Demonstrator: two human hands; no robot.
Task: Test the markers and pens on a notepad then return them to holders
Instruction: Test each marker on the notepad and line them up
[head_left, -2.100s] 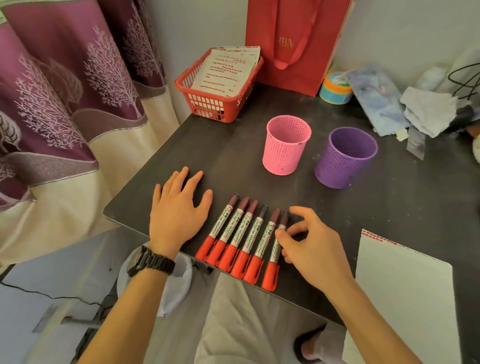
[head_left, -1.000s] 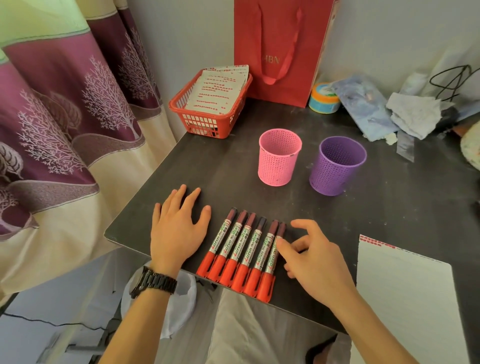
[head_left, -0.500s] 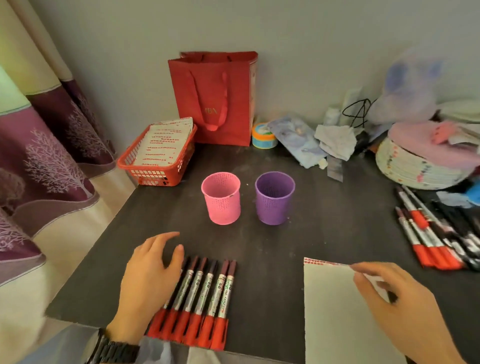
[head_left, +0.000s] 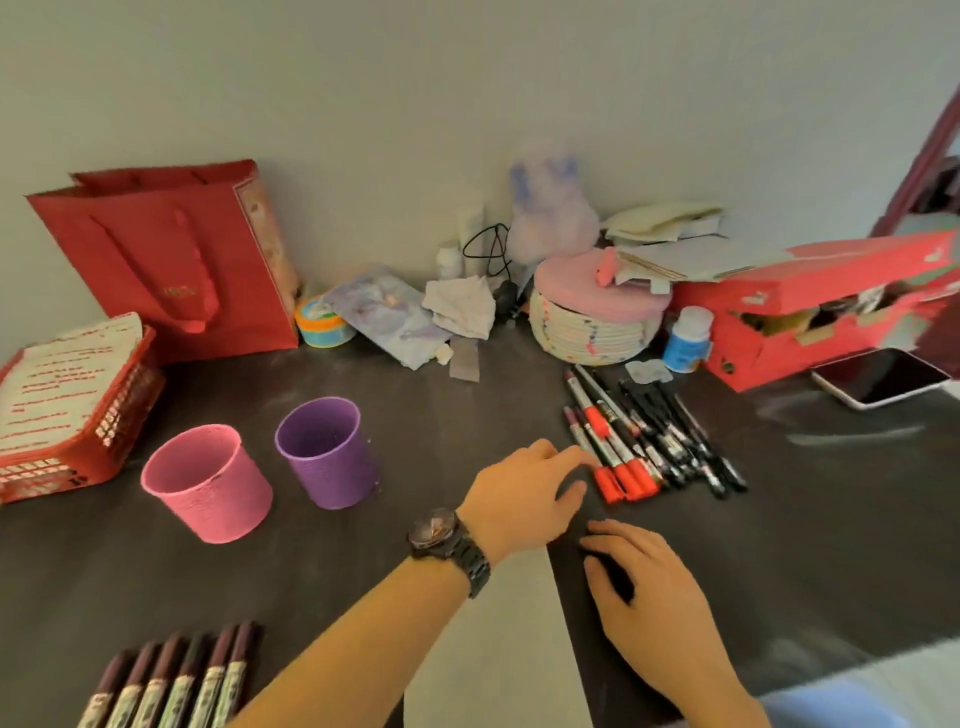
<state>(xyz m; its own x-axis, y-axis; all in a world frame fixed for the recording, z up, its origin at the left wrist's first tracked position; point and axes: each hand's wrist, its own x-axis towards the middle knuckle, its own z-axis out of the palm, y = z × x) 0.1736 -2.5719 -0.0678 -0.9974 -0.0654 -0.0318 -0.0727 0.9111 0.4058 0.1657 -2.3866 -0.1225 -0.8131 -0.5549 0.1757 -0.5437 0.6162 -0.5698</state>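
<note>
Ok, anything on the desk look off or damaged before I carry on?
The red cardboard box at the back right looks torn, with ragged holes in its front face. Both holders, pink and purple, stand upright and look empty. The markers near the left hand lie loosely fanned. Nothing looks spilled.

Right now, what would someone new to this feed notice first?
Probably the left hand, wristwatch on, reaching across the notepad to the pile of pens and markers at centre right, while the right hand rests low on the dark table just beside the pad. Next, the pink holder and purple holder, upright side by side at left, and the row of red markers at the bottom-left edge.
</note>
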